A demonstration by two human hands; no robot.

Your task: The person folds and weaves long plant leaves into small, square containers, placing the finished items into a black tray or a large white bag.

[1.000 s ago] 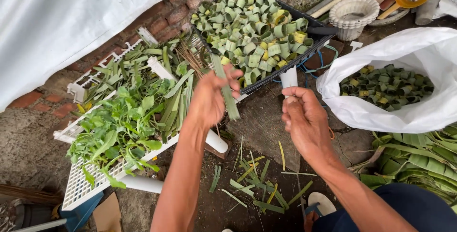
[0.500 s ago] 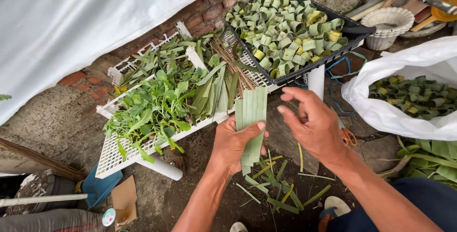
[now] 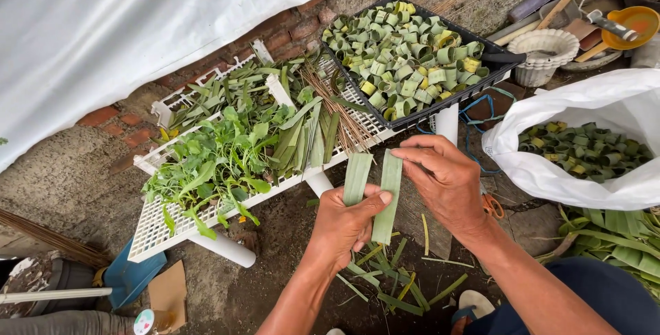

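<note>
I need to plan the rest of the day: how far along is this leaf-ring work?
Done: a black tray and a white bag both hold many rolled leaf rings. In hand: the left hand pinches two flat leaf strips while the right hand touches one top. Left: many uncut leaves on the white rack.

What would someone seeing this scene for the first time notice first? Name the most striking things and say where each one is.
In the middle foreground, the left hand and right hand hold two green leaf strips upright, side by side. Behind them at the top, a black crate brims with rolled leaf rings. At the right, a white sack holds more rings, and a white slatted rack on the left carries loose greens.
</note>
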